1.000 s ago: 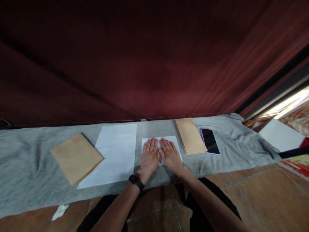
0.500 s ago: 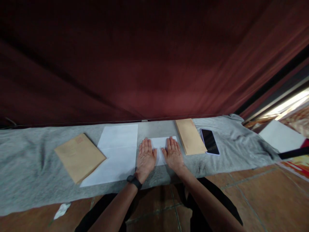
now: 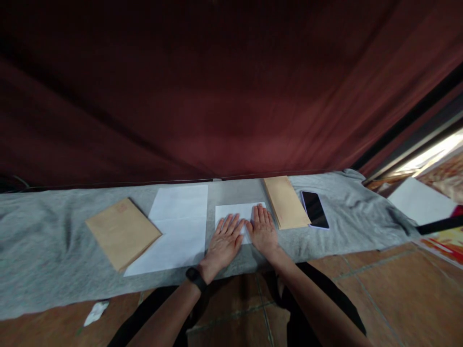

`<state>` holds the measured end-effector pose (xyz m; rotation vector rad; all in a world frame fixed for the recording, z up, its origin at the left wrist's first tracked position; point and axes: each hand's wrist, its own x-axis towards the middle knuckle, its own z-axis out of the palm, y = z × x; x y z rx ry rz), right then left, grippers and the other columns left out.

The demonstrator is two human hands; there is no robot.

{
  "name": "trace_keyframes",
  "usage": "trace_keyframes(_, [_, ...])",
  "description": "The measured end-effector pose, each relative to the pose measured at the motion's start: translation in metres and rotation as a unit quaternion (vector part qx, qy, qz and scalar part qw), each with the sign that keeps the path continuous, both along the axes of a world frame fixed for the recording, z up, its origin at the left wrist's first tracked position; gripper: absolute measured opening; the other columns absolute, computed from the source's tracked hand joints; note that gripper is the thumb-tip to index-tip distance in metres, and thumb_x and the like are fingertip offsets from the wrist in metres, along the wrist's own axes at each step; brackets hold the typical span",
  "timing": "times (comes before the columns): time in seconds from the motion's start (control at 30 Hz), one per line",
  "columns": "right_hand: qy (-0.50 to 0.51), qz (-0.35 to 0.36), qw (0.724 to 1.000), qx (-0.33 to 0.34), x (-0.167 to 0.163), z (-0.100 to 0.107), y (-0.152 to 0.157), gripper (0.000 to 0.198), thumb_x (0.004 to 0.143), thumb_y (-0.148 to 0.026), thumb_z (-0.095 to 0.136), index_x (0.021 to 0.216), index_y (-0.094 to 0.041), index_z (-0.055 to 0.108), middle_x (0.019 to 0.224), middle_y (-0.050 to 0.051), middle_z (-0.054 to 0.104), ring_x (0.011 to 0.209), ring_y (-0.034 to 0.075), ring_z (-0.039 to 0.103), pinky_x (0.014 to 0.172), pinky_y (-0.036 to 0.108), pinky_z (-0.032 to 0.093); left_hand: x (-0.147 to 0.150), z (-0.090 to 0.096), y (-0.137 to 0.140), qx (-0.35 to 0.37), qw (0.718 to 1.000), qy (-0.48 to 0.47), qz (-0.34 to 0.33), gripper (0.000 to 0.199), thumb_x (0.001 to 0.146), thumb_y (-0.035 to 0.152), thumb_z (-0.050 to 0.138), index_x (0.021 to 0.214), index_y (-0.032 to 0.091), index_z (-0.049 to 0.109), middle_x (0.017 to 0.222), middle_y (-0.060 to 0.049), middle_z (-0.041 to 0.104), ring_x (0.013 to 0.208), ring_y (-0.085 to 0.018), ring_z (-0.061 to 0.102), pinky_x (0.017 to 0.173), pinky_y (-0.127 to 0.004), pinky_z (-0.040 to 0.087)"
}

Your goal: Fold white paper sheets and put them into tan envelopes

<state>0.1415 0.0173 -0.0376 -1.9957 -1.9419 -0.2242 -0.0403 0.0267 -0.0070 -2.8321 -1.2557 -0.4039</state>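
A small rectangle of white paper (image 3: 226,210), apparently folded, lies on the grey cloth in front of me. Flat on its left part rests my left hand (image 3: 224,239), fingers slightly spread and angled to the right. My right hand (image 3: 263,232) presses flat on its right part, fingers stretched forward. The two thumbs nearly meet over the sheet, and the hands cover much of it. To the left is a larger white sheet (image 3: 181,231) with a crease across it. Brown envelopes (image 3: 287,205) lie just right of my right hand.
More brown envelopes (image 3: 123,233) overlap the larger sheet at left. A phone (image 3: 315,210) touches the right-hand envelopes. The grey cloth (image 3: 354,217) covers a narrow surface before a dark red curtain (image 3: 231,106). A crumpled white scrap (image 3: 96,312) lies on the tiled floor.
My left hand has turned rightward and slid closer to my right hand, uncovering the paper's upper left corner. My right hand stays flat at nearly the same spot.
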Motion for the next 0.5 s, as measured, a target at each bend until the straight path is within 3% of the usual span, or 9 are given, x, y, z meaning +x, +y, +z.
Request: trace_keyframes(0.5, [-0.017,-0.004,0.999,0.036,0.000,-0.003,-0.027,0.063,0.103,-0.039,0.039,0.153,-0.001,0.033,0.157,0.025,0.035,0.145,0.033,0.037,0.116,0.050,0.031,0.003,0.001,-0.007,-0.001,0.998,-0.010,0.057,0.053,0.101,0.040,0.039,0.150,0.020,0.044,0.160,-0.008,0.037,0.150,-0.024,0.028,0.125,-0.048,0.021])
